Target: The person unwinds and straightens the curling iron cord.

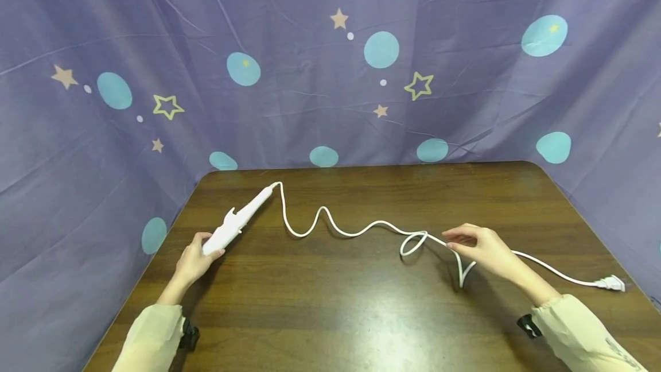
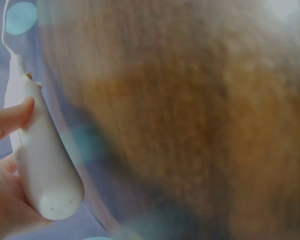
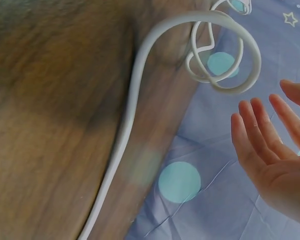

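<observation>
A white curling iron slants up from the table's left side, its thick rounded end toward me and a small lever midway. My left hand grips that thick end, thumb on one side and fingers on the other; in the left wrist view the thumb presses its side. From the far narrow end a white cord runs in waves to the right. Above its looped part hovers my right hand, fingers loosely bent. The right wrist view shows these fingers apart from the cord loop, holding nothing.
The cord ends in a white plug near the right edge of the brown wooden table. A purple curtain with stars and blue spots hangs behind and around the table. Black straps are on both wrists.
</observation>
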`<state>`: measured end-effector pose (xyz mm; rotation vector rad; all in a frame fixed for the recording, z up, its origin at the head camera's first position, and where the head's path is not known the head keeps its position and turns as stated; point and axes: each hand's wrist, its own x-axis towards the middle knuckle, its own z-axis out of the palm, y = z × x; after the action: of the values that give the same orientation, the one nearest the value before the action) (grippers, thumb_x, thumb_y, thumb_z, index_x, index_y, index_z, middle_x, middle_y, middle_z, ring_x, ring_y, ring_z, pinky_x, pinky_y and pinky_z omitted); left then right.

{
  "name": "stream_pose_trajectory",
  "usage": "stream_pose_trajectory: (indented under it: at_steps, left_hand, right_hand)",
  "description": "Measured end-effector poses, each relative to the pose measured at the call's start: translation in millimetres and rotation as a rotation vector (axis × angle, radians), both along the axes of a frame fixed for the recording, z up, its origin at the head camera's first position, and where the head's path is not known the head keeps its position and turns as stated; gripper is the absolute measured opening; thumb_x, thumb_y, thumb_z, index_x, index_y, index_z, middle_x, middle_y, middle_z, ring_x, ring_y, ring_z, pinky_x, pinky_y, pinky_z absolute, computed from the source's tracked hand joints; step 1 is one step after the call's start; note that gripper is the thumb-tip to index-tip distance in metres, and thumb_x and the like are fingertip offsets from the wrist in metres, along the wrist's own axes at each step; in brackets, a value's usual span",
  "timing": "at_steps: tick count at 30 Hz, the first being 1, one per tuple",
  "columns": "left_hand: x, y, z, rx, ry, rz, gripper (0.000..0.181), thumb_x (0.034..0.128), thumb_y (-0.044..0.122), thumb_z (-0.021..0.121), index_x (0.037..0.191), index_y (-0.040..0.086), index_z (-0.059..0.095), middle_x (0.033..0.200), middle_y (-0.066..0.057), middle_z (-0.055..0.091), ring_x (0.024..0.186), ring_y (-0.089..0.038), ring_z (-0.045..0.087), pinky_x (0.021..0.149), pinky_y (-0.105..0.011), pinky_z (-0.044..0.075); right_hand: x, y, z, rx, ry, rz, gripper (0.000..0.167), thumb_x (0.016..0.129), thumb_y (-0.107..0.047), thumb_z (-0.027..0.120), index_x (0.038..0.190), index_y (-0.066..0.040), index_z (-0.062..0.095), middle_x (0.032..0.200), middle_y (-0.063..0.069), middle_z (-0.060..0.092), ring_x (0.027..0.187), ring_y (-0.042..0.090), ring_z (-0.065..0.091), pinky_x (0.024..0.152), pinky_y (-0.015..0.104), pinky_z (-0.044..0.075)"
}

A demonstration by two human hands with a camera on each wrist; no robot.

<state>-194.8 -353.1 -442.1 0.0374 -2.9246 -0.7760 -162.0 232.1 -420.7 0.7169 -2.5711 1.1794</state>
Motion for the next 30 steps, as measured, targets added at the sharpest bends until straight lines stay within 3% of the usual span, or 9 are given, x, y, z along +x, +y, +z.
stream_pose_trajectory:
  at_steps: [10, 15, 18, 23, 26, 30]
  left_hand:
    - [-1.8, -6.3, -11.3, -0.004, 0.021, -0.048, 0.049, 0.0762, 0.01, 0.065, 0.111, -0.013, 0.038, 0.099, -0.042, 0.049, 0.089, -0.049, 0.05, 0.072, -0.052, 0.038]
    - [-2.9, -6.7, -5.5, 0.004, -0.005, -0.069, 0.05, 0.0762, 0.01, 0.065, 0.11, -0.014, 0.038, 0.102, -0.04, 0.049, 0.09, -0.049, 0.05, 0.073, -0.052, 0.038]
    - [-4.1, -1.2, 2.3, -0.037, 0.012, -0.046, 0.052, 0.0757, 0.014, 0.066, 0.113, -0.011, 0.039, 0.102, -0.034, 0.051, 0.091, -0.047, 0.049, 0.072, -0.054, 0.035]
    - [-7.4, 28.5, 12.3, -0.094, 0.208, -0.037, 0.049, 0.0729, 0.016, 0.068, 0.112, -0.004, 0.048, 0.102, -0.027, 0.053, 0.093, -0.042, 0.045, 0.072, -0.052, 0.029]
    - [-12.5, 56.2, 16.9, -0.064, 0.312, -0.132, 0.043, 0.0713, 0.011, 0.07, 0.108, -0.003, 0.053, 0.103, -0.026, 0.052, 0.098, -0.043, 0.044, 0.078, -0.053, 0.03]
    - [-19.9, 96.6, 21.4, -0.012, 0.371, -0.285, 0.04, 0.0692, 0.007, 0.072, 0.105, -0.001, 0.056, 0.103, -0.022, 0.054, 0.102, -0.039, 0.046, 0.086, -0.051, 0.031]
  right_hand:
    - [4.4, 6.3, -7.5, 0.004, -0.009, -0.017, 0.019, 0.076, 0.0, 0.065, 0.095, 0.003, 0.064, 0.084, 0.009, 0.064, 0.074, 0.0, 0.058, 0.063, 0.019, 0.046]
    - [5.8, 6.6, -8.6, 0.016, -0.035, -0.025, 0.02, 0.076, -0.002, 0.065, 0.096, 0.003, 0.064, 0.083, 0.008, 0.064, 0.074, 0.0, 0.058, 0.063, 0.019, 0.046]
    - [6.9, 5.5, -8.0, 0.02, -0.059, -0.031, 0.021, 0.077, -0.004, 0.065, 0.097, 0.003, 0.064, 0.084, 0.008, 0.065, 0.074, 0.0, 0.058, 0.064, 0.02, 0.047]
    - [9.3, 4.0, -8.3, 0.016, -0.087, -0.023, 0.022, 0.078, -0.005, 0.065, 0.098, 0.005, 0.063, 0.084, 0.01, 0.065, 0.074, 0.001, 0.058, 0.063, 0.022, 0.048]
    - [9.7, 4.4, -9.6, 0.015, -0.101, -0.021, 0.023, 0.078, -0.006, 0.065, 0.098, 0.005, 0.063, 0.085, 0.012, 0.065, 0.075, 0.001, 0.058, 0.064, 0.023, 0.048]
    - [9.7, 5.5, -10.8, 0.018, -0.136, -0.026, 0.024, 0.079, -0.008, 0.064, 0.1, 0.003, 0.062, 0.088, 0.013, 0.065, 0.076, 0.002, 0.058, 0.066, 0.024, 0.048]
